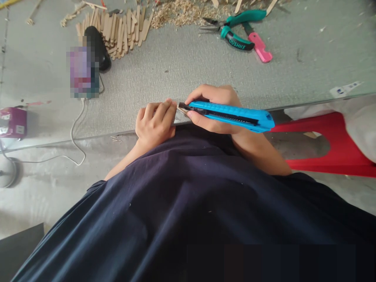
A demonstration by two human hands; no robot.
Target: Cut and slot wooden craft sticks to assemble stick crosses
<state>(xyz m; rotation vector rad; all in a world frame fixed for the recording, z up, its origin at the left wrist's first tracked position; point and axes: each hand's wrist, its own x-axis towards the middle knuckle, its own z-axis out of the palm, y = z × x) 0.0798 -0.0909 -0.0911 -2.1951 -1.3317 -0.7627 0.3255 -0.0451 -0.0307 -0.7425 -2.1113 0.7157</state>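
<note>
Pins a small pale wooden strip (181, 110) at the near edge of the grey desk (205, 70) under the left hand (155, 122), fingers closed together on it, likely to stop it sliding. Clamps the right hand (216, 102) grip around a bright blue plastic utility knife (235, 116), blade tip against the strip, kept low for control.

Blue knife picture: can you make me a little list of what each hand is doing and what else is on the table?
Right hand: wrapped around the blue knife, its tip pointing at the left fingers
Left hand: fingers curled down at the edge of the table, right beside the knife tip
Far side: pile of wooden sticks, wood shavings, green pliers, pink cutter
Beside the table: red stool
</note>
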